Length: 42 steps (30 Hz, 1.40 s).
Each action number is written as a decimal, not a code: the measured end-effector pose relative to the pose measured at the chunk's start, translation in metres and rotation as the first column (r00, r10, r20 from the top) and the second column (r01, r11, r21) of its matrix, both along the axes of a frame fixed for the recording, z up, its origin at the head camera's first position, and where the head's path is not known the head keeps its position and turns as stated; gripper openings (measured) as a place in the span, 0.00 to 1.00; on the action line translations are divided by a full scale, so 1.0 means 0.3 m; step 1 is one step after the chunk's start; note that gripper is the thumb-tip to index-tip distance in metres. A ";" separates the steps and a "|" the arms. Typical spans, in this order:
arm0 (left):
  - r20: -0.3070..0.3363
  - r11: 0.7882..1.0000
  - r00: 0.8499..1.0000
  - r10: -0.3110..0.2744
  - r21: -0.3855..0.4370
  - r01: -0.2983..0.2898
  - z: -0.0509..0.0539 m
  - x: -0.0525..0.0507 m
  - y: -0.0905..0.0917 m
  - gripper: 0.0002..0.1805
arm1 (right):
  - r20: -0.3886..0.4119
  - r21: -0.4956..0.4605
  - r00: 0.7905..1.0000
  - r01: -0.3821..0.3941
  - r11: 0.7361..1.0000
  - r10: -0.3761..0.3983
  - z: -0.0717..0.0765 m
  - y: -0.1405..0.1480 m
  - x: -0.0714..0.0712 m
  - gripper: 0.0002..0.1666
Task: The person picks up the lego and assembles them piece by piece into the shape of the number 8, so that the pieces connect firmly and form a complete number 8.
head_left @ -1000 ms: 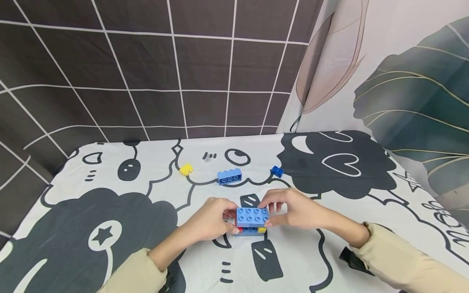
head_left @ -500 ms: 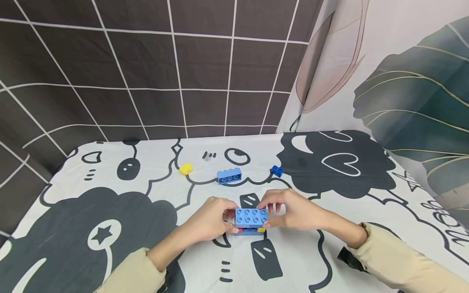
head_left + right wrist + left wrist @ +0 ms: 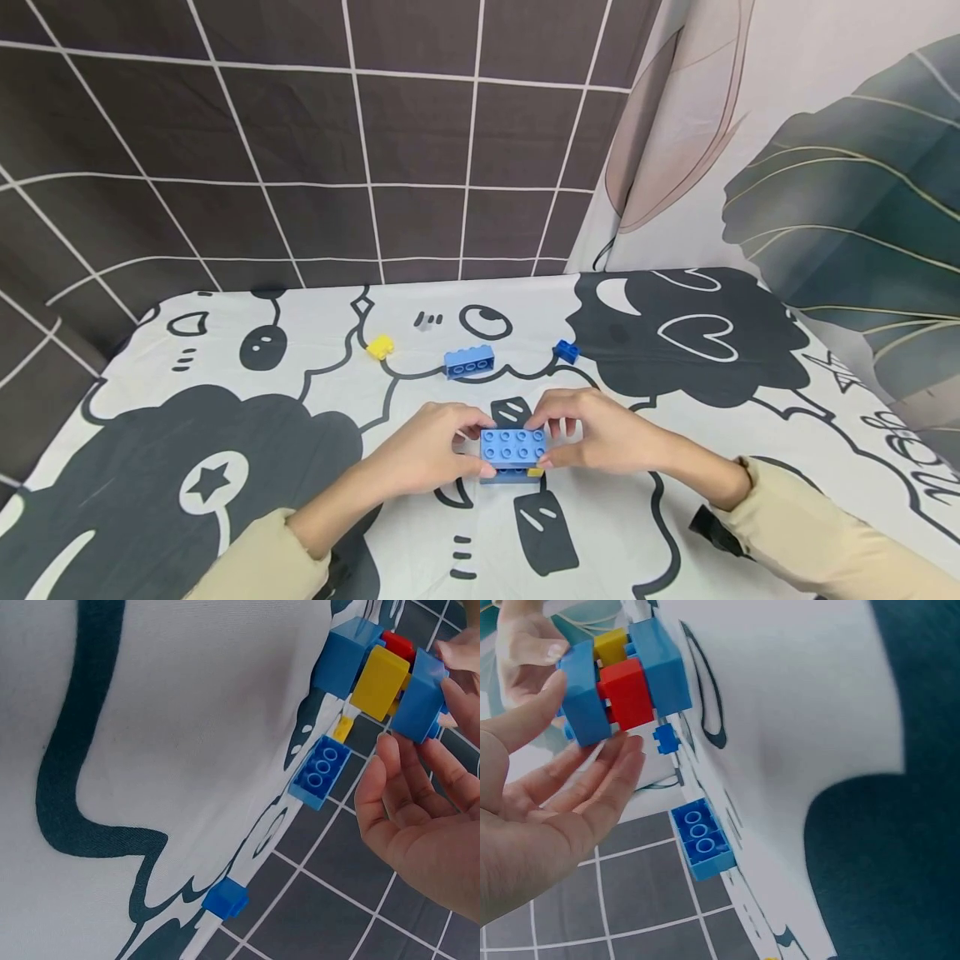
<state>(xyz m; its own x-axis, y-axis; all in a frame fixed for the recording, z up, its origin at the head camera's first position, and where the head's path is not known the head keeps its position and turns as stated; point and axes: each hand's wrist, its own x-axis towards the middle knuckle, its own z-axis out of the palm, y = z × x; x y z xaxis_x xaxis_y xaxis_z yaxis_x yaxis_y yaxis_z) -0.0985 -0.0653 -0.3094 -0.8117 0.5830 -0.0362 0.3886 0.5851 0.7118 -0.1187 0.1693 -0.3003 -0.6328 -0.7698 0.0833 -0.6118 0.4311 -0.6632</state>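
A blue building-block brick (image 3: 513,448) with studs on top forms the upper layer of a small stack. The left hand (image 3: 420,450) holds its left end between thumb and fingers. At the right end, the right hand (image 3: 607,433) pinches the same brick. Beneath lie a red brick (image 3: 628,694) on the left side and a yellow brick (image 3: 380,682) on the right. In both wrist views a narrow gap with studs shows between these two and the upper brick. A second blue brick (image 3: 512,477) is the base on the cloth.
Behind the stack another blue brick (image 3: 469,362) lies on its side, its hollow underside facing forward. A small yellow brick (image 3: 381,347) sits back left, a small dark blue brick (image 3: 567,351) back right. A patterned cloth (image 3: 615,533) covers the surface; a dark gridded curtain (image 3: 420,142) hangs behind.
The upper blue brick has shifted very slightly left and nearer, both hands staying at its ends. The left fingers have shifted a little; the red brick is now hidden in the head view.
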 end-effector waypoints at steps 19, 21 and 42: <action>-0.011 0.994 1.000 -0.024 0.108 0.026 0.005 0.002 -0.001 0.16 | 0.014 -0.020 1.000 -0.007 1.000 0.007 -0.011 0.004 -0.005 0.16; -0.006 0.993 1.000 -0.025 0.114 0.025 0.006 0.001 -0.001 0.15 | 0.001 -0.029 1.000 -0.008 1.000 0.009 -0.016 0.005 -0.003 0.16; -0.007 0.992 1.000 -0.028 0.126 0.029 0.000 0.001 0.000 0.15 | -0.030 -0.090 0.999 -0.026 0.996 0.023 -0.056 0.025 -0.006 0.17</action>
<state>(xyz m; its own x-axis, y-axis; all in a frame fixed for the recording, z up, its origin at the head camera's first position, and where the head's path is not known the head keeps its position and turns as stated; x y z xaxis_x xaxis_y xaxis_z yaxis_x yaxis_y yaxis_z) -0.0981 -0.0653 -0.3094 -0.7946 0.6056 0.0432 0.4075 0.4792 0.7774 -0.1205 0.1770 -0.3172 -0.6103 -0.7735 0.1709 -0.6408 0.3553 -0.6806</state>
